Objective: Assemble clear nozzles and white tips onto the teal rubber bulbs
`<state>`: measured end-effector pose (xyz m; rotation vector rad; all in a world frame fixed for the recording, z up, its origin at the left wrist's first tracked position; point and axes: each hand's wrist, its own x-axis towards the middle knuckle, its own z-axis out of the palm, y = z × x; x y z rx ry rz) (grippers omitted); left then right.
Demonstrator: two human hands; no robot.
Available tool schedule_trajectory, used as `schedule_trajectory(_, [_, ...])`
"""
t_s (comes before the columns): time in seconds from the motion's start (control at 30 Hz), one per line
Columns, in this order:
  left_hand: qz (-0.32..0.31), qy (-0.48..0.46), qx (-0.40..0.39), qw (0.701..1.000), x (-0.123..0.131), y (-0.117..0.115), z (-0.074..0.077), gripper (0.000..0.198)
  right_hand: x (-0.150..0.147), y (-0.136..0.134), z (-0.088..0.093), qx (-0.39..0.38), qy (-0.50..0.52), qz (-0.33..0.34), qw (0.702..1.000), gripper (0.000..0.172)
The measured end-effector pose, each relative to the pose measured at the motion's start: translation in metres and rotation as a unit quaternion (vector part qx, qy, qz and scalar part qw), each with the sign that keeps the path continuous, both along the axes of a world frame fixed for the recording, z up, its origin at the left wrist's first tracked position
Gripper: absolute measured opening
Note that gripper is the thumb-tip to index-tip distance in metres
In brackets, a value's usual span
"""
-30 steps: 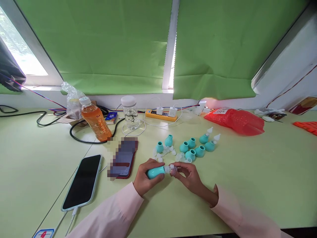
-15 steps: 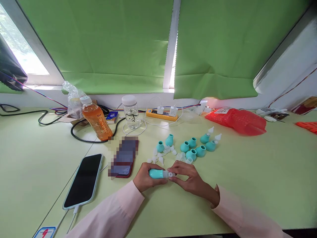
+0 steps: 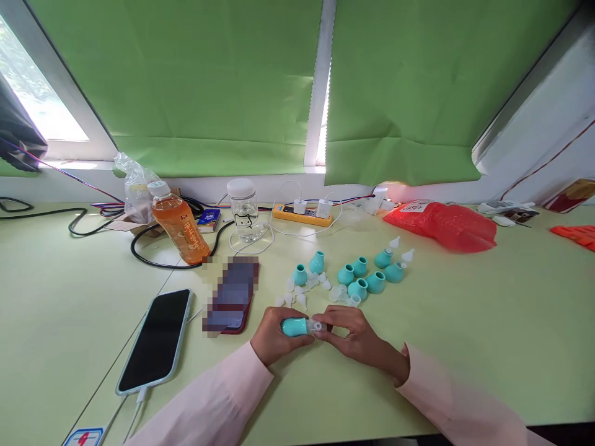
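My left hand (image 3: 271, 337) is closed around a teal squeeze bulb (image 3: 294, 327), which lies sideways with its neck to the right. A clear plastic nozzle (image 3: 312, 326) sits at the bulb's neck. Thumb and fingers of my right hand (image 3: 351, 331) pinch this nozzle near its end. Just beyond my hands stand several more teal bulbs (image 3: 357, 288) with open necks. Two at the right rear, one of them a bulb (image 3: 395, 272), have white pointed tips (image 3: 408, 256) at them. Small translucent white tips (image 3: 302, 301) and clear round pieces (image 3: 341, 293) lie loose among them.
Left of my hands lie a red-edged phone (image 3: 232, 294) and a charging phone (image 3: 155, 341). Farther back are an orange drink bottle (image 3: 180, 226), a clear jar (image 3: 244, 214), a yellow power strip (image 3: 302, 215) with cables, and a red plastic bag (image 3: 446, 226) at right.
The view has shifted slightly. Both hands keep their hold on the bulb and its nozzle, with only a slight shift of the right fingers.
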<state>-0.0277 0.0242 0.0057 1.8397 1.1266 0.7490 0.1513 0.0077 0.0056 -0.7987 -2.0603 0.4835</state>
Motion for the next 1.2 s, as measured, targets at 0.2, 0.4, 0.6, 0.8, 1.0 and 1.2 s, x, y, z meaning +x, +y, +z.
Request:
schedule_trajectory(0.2, [-0.026, 0.022, 0.069, 0.997, 0.0006, -0.0012, -0.0006, 0.021, -0.0013, -0.0023, 0.0011, -0.182, 0.028, -0.02, 0.983, 0.02])
schedule_trajectory(0.4, [-0.035, 0.045, 0.132, 0.99, 0.0014, -0.0017, 0.0006, 0.019, -0.0032, -0.0019, -0.0007, -0.347, 0.092, -0.017, 0.933, 0.026])
schedule_trajectory(0.6, [-0.033, 0.056, 0.166, 0.984, 0.0017, -0.0034, 0.0001, 0.02, -0.0045, -0.0002, 0.0012, -0.438, 0.168, 0.014, 0.883, 0.025])
schedule_trajectory(0.8, [-0.038, 0.064, 0.175, 0.982, 0.0014, -0.0042, 0.0003, 0.021, -0.0029, 0.0026, -0.0023, -0.463, 0.171, 0.031, 0.869, 0.027])
schedule_trajectory(1.0, [-0.041, 0.072, 0.188, 0.979, 0.0017, -0.0049, -0.0008, 0.021, -0.0039, 0.0029, -0.0012, -0.468, 0.176, 0.035, 0.865, 0.026])
schedule_trajectory(1.2, [-0.047, 0.079, 0.186, 0.978, 0.0017, -0.0047, 0.0012, 0.019, -0.0049, 0.0022, -0.0019, -0.457, 0.168, 0.03, 0.873, 0.029])
